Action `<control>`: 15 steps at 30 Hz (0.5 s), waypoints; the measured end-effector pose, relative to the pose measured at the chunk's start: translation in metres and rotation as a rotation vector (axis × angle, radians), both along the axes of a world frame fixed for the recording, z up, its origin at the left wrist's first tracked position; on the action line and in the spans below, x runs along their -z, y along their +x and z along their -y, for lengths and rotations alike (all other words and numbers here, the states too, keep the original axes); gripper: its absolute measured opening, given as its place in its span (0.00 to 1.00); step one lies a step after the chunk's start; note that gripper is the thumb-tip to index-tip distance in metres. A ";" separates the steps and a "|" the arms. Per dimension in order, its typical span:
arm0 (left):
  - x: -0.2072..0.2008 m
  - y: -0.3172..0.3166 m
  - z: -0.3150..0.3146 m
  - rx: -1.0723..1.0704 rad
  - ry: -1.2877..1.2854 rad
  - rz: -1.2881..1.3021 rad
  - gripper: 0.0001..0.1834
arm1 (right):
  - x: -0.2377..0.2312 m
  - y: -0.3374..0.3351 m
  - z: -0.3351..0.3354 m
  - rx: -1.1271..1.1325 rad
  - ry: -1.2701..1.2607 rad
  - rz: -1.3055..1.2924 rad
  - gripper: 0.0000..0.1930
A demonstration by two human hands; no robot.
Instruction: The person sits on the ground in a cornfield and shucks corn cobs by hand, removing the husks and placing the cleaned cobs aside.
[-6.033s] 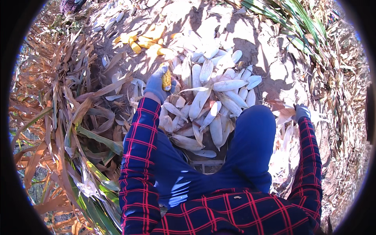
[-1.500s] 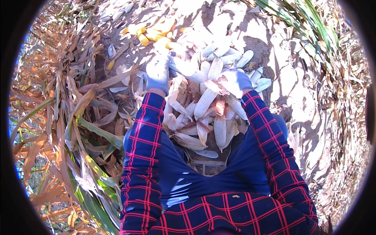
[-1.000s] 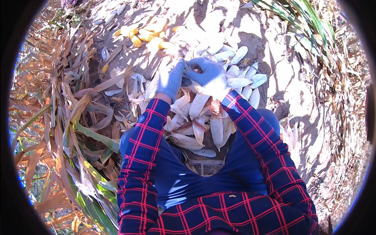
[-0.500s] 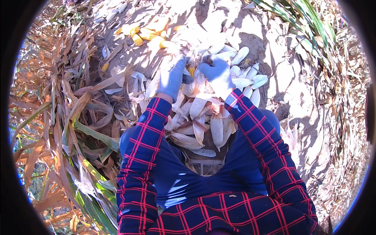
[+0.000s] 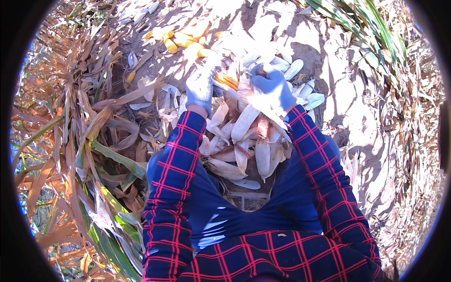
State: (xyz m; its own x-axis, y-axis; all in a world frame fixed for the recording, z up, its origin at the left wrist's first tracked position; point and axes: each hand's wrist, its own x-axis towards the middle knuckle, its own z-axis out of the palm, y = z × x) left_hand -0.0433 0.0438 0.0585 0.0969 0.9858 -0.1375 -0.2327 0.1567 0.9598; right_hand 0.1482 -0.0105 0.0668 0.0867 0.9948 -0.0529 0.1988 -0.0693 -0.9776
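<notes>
Together, the gloved left hand (image 5: 201,87) and gloved right hand (image 5: 276,88) each keep a closed grip on one yellow, half-husked corn cob (image 5: 227,81), held between them above the heap of pale unhusked cobs (image 5: 253,141) on dry soil (image 5: 343,103).

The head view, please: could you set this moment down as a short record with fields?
setting: bare soil between dry maize stalks and leaves
left hand: gloved, gripping one end of a partly husked yellow cob
right hand: gloved, on the pale husk at the cob's other end
below the hands: heap of unhusked ears
beyond the hands: small pile of husked yellow cobs
clothing: red-checked dark sleeves, blue trousers
</notes>
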 end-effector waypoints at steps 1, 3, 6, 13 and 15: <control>-0.004 -0.004 -0.001 -0.040 -0.004 0.002 0.11 | 0.002 0.002 0.002 -0.010 0.110 0.196 0.07; 0.005 -0.019 -0.012 -0.124 0.044 0.061 0.12 | 0.014 0.006 0.005 -0.030 0.332 0.586 0.09; 0.001 -0.034 -0.029 -0.246 -0.052 0.056 0.12 | 0.053 0.042 -0.003 -0.095 0.090 0.852 0.11; -0.011 -0.045 -0.028 -0.250 0.072 0.036 0.14 | 0.093 0.082 -0.012 -0.015 0.020 0.808 0.17; -0.020 -0.048 -0.023 -0.215 0.164 -0.134 0.13 | 0.072 0.084 -0.015 0.210 -0.228 0.907 0.20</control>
